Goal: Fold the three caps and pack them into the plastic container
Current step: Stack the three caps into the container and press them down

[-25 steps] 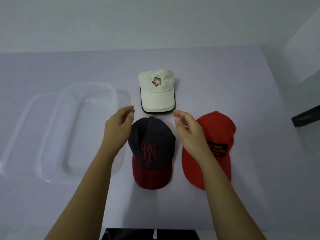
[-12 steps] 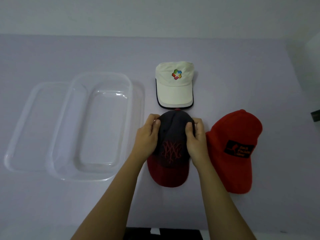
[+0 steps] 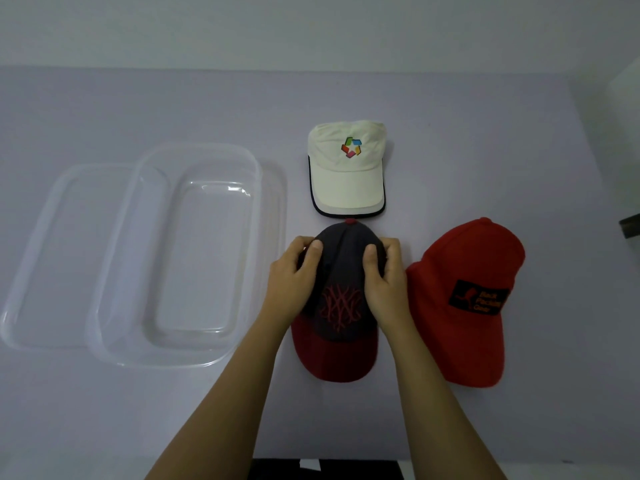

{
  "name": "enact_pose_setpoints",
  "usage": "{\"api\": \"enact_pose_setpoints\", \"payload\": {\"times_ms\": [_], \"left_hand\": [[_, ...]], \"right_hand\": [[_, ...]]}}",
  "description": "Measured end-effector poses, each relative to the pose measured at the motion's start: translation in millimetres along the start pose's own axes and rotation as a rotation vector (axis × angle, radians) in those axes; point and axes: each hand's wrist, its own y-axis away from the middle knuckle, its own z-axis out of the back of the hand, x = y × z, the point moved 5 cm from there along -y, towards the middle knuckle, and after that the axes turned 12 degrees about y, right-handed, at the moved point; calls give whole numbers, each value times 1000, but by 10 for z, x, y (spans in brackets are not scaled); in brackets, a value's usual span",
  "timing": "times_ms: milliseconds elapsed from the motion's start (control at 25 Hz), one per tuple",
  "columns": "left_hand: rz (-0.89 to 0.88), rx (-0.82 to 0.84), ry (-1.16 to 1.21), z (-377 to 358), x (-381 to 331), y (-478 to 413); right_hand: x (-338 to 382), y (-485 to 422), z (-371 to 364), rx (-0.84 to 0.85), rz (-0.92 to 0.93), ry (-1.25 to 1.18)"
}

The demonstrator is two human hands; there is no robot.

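On the pale lilac counter (image 3: 450, 109), farthest left, a flat clear plastic lid (image 3: 65, 258) lies with its right edge tucked under the clear plastic container (image 3: 194, 148). The container sits open side up with nothing in it, its long side running away from the person.

Just right of the container, the left hand (image 3: 292, 275) grips the left side of the dark grey cap with the maroon brim (image 3: 341, 323). Its thumb presses on top of the crown, and its fingers (image 3: 301, 242) curl round the crown's far left edge. This cap rests on the counter with its brim pointing toward the person, a red stitched emblem on the front and a small maroon button at the top. None of the three caps is in the container.

Beyond the dark cap, its brim almost touching that button, a cream cap with a multicoloured logo (image 3: 347, 168) lies flat, brim also toward the person and edged in black.

The right hand (image 3: 384, 282) mirrors the left. Its thumb lies on the crown's right half, and its fingers (image 3: 391, 245) wrap the right edge, so both hands hold the same cap, pinching its crown from either side.

Right of that hand, just beside the dark cap, a red cap with a black patch (image 3: 467, 265) lies slightly tilted, brim toward the person. At the far right edge, part of a dark object (image 3: 631, 227) shows, too cut off to identify.
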Motion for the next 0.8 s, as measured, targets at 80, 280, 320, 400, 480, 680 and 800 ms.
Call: {"api": "enact_pose_setpoints", "payload": {"times_ms": [80, 280, 320, 400, 480, 680, 800], "left_hand": [[28, 54, -16, -19, 37, -29], [-64, 0, -64, -58, 40, -33], [-59, 10, -70, -64, 51, -44], [-29, 61, -55, -75, 72, -68], [14, 128, 40, -75, 59, -90], [6, 104, 219, -29, -9, -99], [-5, 50, 201, -46, -2, -65]], "right_hand": [[-19, -1, -15, 33, -17, 59], [-38, -8, -102, 82, -40, 98], [-37, -9, -111, 90, -40, 78], [-39, -6, -102, 83, -33, 35], [-41, -2, -79, 71, -27, -12], [-35, 37, -57, 201, -66, -148], [27, 15, -17, 169, -39, -164]]}}
